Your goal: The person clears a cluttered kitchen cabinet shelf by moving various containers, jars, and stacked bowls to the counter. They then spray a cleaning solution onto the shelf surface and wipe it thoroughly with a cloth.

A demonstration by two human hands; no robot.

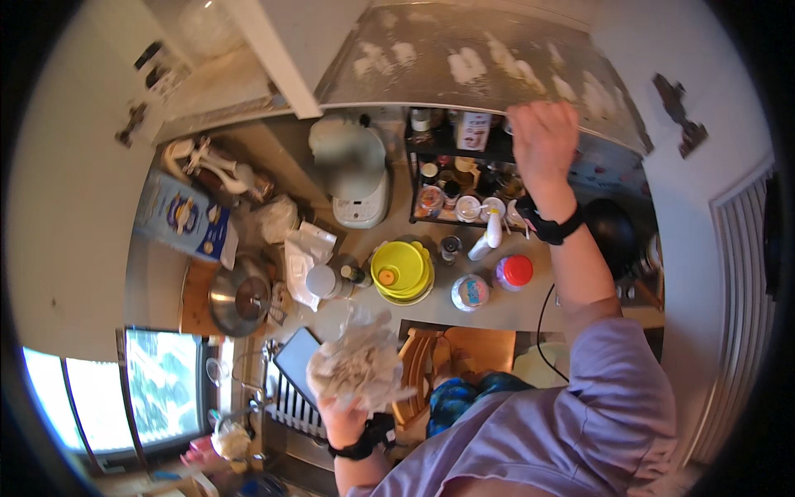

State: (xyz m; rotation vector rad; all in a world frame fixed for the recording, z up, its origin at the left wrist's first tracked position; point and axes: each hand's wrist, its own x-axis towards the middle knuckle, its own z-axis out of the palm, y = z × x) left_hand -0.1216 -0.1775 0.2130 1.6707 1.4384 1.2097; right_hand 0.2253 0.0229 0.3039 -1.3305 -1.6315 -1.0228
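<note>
My left hand (340,410) holds a crumpled bundle of thin whitish plastic bags (363,363) in front of my body. The bundle hides most of the fingers. My right hand (545,140) is raised, its fingers curled at the front edge of an upper cabinet shelf (422,62). Whether the fingers grip the edge or hold something is hidden. White smears (467,65) streak the shelf's brownish surface. Dark bands circle both wrists. Below me, a foot (441,357) stands on a wooden chair (481,348).
Cabinet doors (689,56) stand open on both sides. On the counter are yellow bowls (407,267), a red-lidded jar (517,272), a white-lidded jar (470,293), a spray bottle (487,239) and a rice cooker (360,199). A seasoning rack (463,152) stands behind. A black cable (542,338) hangs nearby.
</note>
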